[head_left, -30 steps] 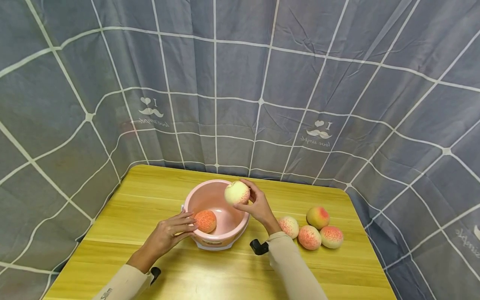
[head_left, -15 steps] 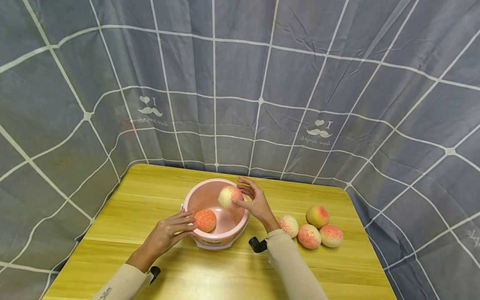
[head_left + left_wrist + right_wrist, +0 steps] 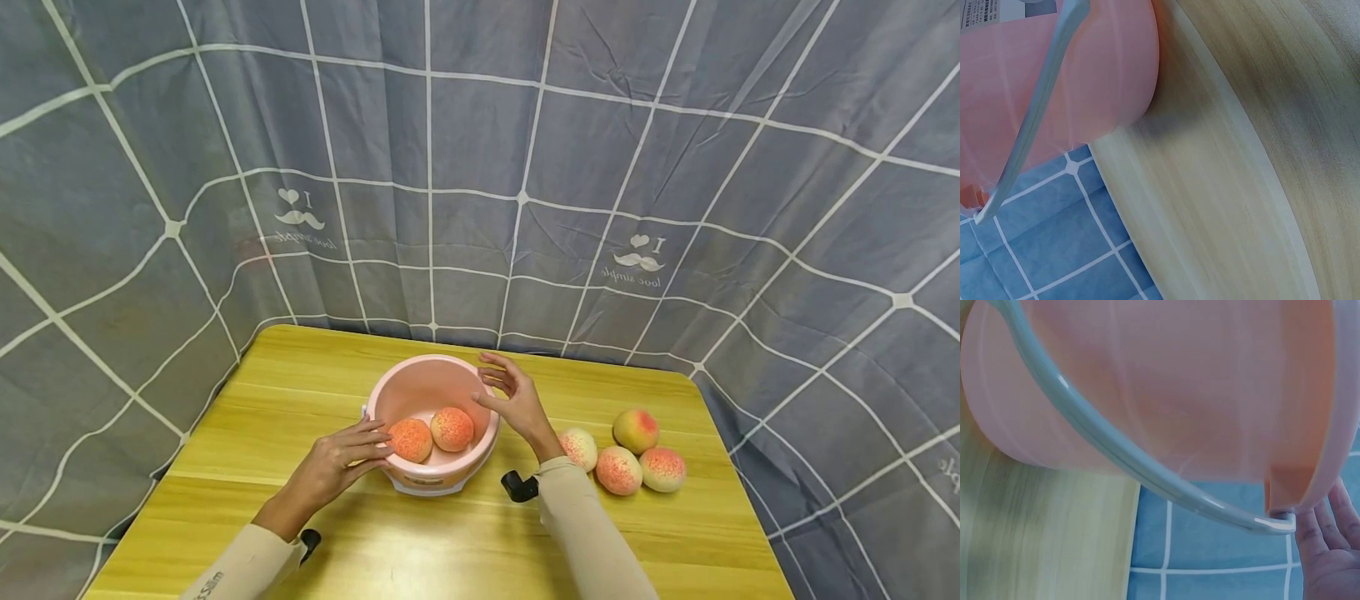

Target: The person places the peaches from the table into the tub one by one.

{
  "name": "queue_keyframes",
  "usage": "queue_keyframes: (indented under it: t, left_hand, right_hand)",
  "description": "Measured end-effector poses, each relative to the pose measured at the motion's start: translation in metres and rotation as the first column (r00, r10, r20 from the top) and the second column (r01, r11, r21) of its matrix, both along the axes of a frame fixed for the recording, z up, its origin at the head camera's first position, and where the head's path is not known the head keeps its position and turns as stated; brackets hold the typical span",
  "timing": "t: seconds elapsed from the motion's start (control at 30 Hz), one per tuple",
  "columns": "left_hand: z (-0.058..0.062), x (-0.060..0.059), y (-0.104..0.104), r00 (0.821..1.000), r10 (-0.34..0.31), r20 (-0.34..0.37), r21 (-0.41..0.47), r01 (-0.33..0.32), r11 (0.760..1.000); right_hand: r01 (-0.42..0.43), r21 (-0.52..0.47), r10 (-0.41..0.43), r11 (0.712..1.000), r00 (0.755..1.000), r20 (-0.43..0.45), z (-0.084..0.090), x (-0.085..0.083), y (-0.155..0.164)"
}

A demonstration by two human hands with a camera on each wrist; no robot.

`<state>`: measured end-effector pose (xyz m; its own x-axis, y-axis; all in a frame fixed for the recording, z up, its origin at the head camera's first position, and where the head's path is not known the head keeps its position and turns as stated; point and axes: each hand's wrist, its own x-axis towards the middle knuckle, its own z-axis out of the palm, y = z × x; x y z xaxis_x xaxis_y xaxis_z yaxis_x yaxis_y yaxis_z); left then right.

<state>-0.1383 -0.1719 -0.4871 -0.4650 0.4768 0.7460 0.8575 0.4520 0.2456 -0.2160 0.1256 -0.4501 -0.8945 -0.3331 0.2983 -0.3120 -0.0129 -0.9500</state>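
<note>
A pink bucket stands on the table with two peaches in its bottom: an orange-red peach at the left and a second speckled peach beside it. My left hand rests at the bucket's left rim, fingers mostly straight; it is outside the left wrist view. At the right rim, my right hand has its fingers spread and holds nothing. The right wrist view shows that hand's fingers by the handle joint. The bucket's grey handle hangs down along its side.
Several more peaches lie right of the bucket: a pale one partly behind my right wrist, a red-speckled one, a yellow-red one and another. A grey checked curtain surrounds the back of the wooden table.
My right hand has lowered a peach into the bucket and let it go; it now lies beside the first one. The right hand's fingers have opened. My left hand has stayed at the rim.
</note>
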Motion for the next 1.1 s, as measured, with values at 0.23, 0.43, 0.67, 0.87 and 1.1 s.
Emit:
queue_keyframes:
  t: [0.23,0.43,0.67,0.87,1.1]
  left_hand:
    - [0.000,0.000,0.000,1.000,0.002,0.011,-0.001,-0.002,1.000]
    - [0.000,-0.001,0.001,0.999,-0.007,-0.035,0.011,0.007,1.000]
    - [0.000,0.000,0.000,1.000,0.011,0.001,-0.010,-0.010,1.000]
    - [-0.001,0.001,0.001,1.000,0.010,0.012,-0.012,-0.010,1.000]
    - [-0.001,0.000,0.001,1.000,0.005,0.000,-0.004,-0.005,1.000]
  right_hand:
    - [0.017,0.003,-0.017,1.000,1.000,-0.012,-0.009,-0.005,0.007]
    - [0.009,-0.006,-0.009,1.000,1.000,-0.005,-0.002,0.000,0.011]
    - [0.011,-0.002,-0.011,1.000,1.000,-0.007,0.011,0.011,0.019]
    - [0.061,-0.020,-0.061,0.998,0.998,-0.007,-0.008,0.005,0.030]
    - [0.120,0.016,-0.120,0.993,0.992,0.029,-0.020,0.011,0.046]
